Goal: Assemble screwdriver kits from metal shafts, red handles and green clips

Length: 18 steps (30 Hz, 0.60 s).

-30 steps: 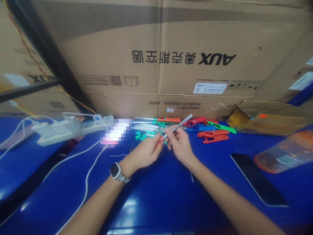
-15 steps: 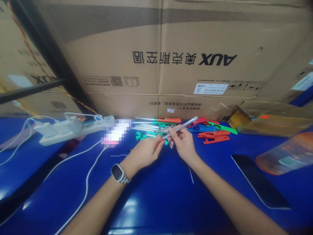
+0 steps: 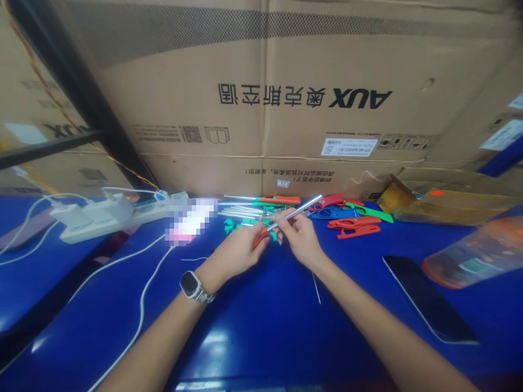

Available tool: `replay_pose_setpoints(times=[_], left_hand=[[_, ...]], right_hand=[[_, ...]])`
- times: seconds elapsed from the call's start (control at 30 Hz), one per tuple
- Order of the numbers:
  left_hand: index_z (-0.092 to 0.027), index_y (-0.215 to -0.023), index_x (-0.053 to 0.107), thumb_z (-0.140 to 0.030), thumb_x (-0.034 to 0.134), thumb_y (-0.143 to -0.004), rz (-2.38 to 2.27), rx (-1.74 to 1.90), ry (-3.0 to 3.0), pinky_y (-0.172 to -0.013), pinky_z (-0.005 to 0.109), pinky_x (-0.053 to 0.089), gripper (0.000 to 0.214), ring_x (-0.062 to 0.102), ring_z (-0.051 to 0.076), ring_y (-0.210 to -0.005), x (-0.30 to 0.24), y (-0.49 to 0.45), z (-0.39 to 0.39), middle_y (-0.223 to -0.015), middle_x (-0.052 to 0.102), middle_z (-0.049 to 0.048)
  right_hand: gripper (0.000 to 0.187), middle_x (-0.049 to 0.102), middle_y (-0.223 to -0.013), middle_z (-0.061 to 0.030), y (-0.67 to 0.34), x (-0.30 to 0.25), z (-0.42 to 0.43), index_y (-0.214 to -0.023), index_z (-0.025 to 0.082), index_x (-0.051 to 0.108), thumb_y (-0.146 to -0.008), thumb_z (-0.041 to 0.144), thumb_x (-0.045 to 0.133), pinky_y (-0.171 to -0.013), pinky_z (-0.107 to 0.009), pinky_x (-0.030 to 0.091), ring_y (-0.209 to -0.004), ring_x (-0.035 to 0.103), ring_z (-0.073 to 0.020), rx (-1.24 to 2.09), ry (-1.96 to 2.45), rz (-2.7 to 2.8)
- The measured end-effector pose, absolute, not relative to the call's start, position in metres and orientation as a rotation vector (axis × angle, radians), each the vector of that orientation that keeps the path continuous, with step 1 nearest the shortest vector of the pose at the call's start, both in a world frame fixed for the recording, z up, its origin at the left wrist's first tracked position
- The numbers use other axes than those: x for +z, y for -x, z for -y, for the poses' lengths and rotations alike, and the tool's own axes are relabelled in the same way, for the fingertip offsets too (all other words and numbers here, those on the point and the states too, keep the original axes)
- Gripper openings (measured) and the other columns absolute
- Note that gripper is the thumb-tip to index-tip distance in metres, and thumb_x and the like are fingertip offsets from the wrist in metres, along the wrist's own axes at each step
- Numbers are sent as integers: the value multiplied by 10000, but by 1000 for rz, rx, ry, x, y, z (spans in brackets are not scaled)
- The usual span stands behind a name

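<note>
My left hand (image 3: 240,247), with a watch (image 3: 191,284) on its wrist, is closed round the red handle (image 3: 260,237) of a long-necked lighter; its palm hides most of the handle. My right hand (image 3: 301,237) pinches the lighter's silver metal tube (image 3: 304,207) between thumb and fingers. The tube slants up to the right, clear of the table. Right behind the hands lie several loose metal tubes (image 3: 241,211) and small green plastic pieces (image 3: 232,224). A lighter with an orange-red handle (image 3: 281,200) lies farther back.
Red handle shells (image 3: 359,226), a blue shell (image 3: 337,212) and a green one (image 3: 373,212) lie to the right. A phone (image 3: 429,299) and a plastic jar (image 3: 478,256) are nearer me. At left stand a power strip (image 3: 122,218) and white cables (image 3: 142,310). A large carton (image 3: 261,120) backs the table.
The whole view has shifted slightly. More of the red handle shows at my left hand, and the tube tilts a little less steeply. Both hands keep their hold.
</note>
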<state>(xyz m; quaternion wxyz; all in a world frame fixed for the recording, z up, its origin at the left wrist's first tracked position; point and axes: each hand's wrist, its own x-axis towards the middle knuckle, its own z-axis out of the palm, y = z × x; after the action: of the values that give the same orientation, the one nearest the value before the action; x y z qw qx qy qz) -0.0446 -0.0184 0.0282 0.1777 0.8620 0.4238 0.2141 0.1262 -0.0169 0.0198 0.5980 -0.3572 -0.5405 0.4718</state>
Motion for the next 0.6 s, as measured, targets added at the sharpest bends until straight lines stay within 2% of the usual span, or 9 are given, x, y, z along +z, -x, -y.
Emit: replay_pose_setpoints(times=[0.2,0.4,0.6], left_hand=[[-206,-858,509,-322,443,-959,-1244,562,-2434,-578,277,346,167,541,166,-595,30,44,18,-706,593,11],[-198,-885,543,-330,443,-956,-1233,569,-2424,-567,278,343,180,543,165,-585,31,43,19,-695,599,10],[-192,-916,575,-330,452,-962,-1140,684,-2329,-556,258,353,190,523,146,-589,30,46,17,-725,609,2]], right_hand=[[414,557,-545,49,-127,23,16,-728,182,588,-720,554,769,-441,-220,434,-448,498,-85,1065,831,1260],[422,556,-486,47,-123,26,17,-654,188,550,-704,530,792,-379,-220,383,-377,460,-80,1062,894,1203],[415,586,-529,42,-126,29,17,-680,194,573,-717,560,767,-453,-224,455,-452,520,-92,1070,852,1298]])
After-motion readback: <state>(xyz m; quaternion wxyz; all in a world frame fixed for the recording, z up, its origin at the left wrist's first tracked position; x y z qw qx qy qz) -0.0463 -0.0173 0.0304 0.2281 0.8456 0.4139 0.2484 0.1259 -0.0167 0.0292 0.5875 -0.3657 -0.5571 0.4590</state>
